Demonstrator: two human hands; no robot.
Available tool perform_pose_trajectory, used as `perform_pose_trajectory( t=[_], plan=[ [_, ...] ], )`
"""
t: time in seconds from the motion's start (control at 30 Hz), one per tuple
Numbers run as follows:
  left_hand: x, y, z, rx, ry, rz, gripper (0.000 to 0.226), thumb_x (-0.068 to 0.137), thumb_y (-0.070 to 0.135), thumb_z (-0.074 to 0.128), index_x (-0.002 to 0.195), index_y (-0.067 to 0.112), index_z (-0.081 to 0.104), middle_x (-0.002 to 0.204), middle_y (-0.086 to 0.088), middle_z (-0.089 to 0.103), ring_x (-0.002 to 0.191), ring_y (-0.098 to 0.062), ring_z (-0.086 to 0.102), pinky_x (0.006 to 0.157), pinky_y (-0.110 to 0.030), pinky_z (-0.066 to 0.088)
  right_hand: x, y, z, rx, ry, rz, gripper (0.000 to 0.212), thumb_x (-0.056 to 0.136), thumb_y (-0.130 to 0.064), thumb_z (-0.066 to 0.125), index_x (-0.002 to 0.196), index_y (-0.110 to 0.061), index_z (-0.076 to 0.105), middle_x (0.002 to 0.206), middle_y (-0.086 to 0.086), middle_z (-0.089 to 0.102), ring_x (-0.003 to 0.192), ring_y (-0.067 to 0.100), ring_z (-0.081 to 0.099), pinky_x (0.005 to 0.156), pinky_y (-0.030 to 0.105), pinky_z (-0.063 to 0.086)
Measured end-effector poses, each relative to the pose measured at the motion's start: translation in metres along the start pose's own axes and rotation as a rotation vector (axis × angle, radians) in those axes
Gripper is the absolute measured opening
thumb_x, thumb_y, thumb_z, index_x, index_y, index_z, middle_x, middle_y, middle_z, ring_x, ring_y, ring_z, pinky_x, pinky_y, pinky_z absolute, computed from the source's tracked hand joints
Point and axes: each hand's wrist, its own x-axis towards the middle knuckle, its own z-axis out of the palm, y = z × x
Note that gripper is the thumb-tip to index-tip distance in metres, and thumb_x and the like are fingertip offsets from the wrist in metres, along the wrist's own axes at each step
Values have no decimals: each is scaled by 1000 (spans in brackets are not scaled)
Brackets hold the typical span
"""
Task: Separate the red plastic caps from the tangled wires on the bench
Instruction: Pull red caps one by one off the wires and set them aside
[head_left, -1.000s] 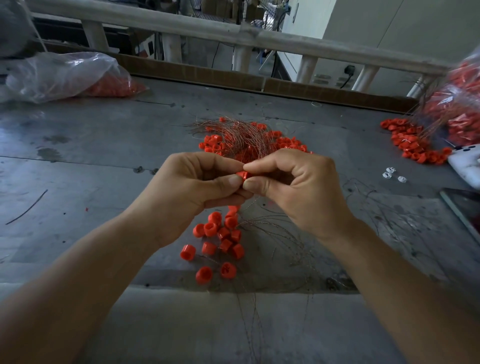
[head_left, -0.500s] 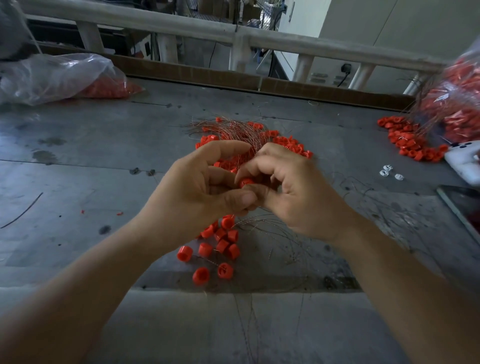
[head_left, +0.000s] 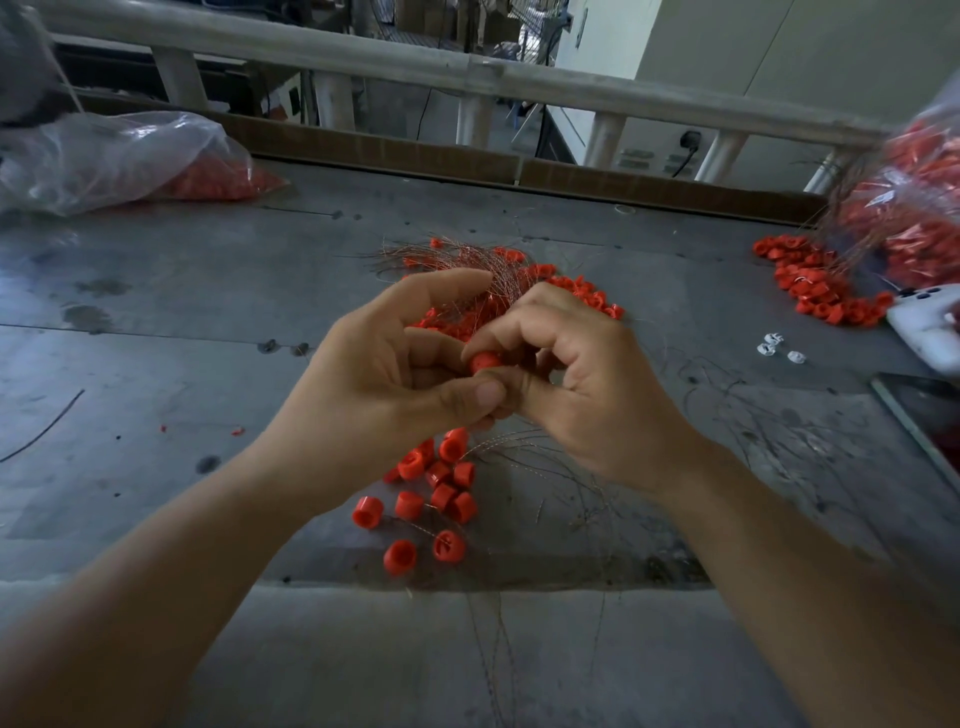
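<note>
**1 red cap pinched between both hands above the bench**

The right hand (head_left: 587, 395) pinches a red cap (head_left: 485, 361) between index fingertip and thumb. The left hand (head_left: 384, 384) closes on the same cap from the other side, its thumb pressed up beneath and its index finger arched over. Whether a wire runs from this cap is hidden by the fingers.

Risks, as I judge them:
- The cap is small and smooth. A hard tug could make it pop out and roll among the freed caps (head_left: 441, 488) lying just below the hands, or off the near edge.
- Thin wire pulled sharply may snap inside the cap or dig into a fingertip.
- The tangled wires (head_left: 467, 265), with many caps caught in them, lie just behind the hands. Any strand linked to this cap could drag the clump forward.

Loose strands (head_left: 753, 415) litter the bench (head_left: 208, 312) to the right. Further right are another heap of caps (head_left: 815, 286), a few small white clips (head_left: 774, 348), a white phone (head_left: 930, 322) and a stuffed plastic bag (head_left: 914, 208). A 2nd bag (head_left: 114, 161) lies far left. Nothing blocks the hands.
</note>
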Motion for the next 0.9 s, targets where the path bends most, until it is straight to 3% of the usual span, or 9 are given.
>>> perform_pose_trajectory(
  t=[0.1, 0.27, 0.4, 0.5, 0.63, 0.77, 0.83, 0.9],
  plan=[
    [2, 0, -4, -76, 1, -55, 51, 59, 27, 74, 108, 23, 59, 75, -10, 72, 66, -20, 70, 57, -23, 54, -1, -1, 1, 22, 30, -16, 17, 75, -20, 67, 92, -20, 63, 80, -13, 51, 74, -2, 51, 64, 12, 42],
    [4, 1, -10, -173, -46, -70, 50, 53, 38, 82, 100, 26, 69, 77, -8, 71, 63, -17, 66, 51, -22, 51, -1, 1, 1, 84, -36, 44, 37, 76, -22, 68, 110, -10, 61, 97, -12, 60, 92, -1, 58, 81, 14, 46],
    [7, 2, -15, -289, -34, -39, 44, 60, 20, 74, 102, 16, 67, 77, -8, 71, 62, -14, 65, 51, -21, 51, -1, -2, -3, 167, -45, 103, 26, 79, -32, 60, 103, -22, 59, 82, 0, 66, 74, 7, 63, 68, 20, 53],
    [9, 4, -21, -339, -9, -12, 39, 59, 4, 71, 97, 16, 71, 76, -8, 71, 61, -13, 65, 53, -20, 51, 1, -2, -7, 92, 31, 81, 3, 83, -27, 57, 82, -29, 59, 67, -6, 61, 61, 6, 57, 54, 16, 46],
    [8, 6, -17, -299, 34, 36, 33, 56, 19, 76, 88, 18, 73, 69, -4, 70, 57, -9, 62, 50, -17, 49, 2, 1, -13, -61, 89, 88, 15, 84, -25, 55, 74, -17, 64, 63, 8, 64, 58, 20, 59, 54, 35, 47],
    [10, 8, -19, -264, 176, 21, 28, 49, 17, 71, 77, 17, 74, 64, -3, 70, 51, -9, 62, 47, -16, 47, 2, 5, -20, -161, 45, 112, 18, 87, -19, 59, 74, -10, 67, 61, 6, 64, 54, 12, 54, 47, 15, 40],
    [11, 9, -23, -263, 244, 22, 26, 48, 14, 73, 74, 16, 74, 62, -3, 70, 50, -10, 62, 46, -15, 46, 3, 7, -24, -209, 33, 137, 17, 87, -17, 60, 73, -11, 67, 61, 4, 64, 52, 8, 52, 47, 13, 37],
    [11, 9, -25, -256, 290, 26, 22, 55, 7, 70, 76, 15, 71, 61, -3, 69, 50, -10, 61, 46, -15, 46, 3, 10, -29, -237, 38, 156, 18, 87, -17, 60, 71, -13, 67, 63, 4, 66, 53, 11, 57, 50, 20, 42]
  ],
)
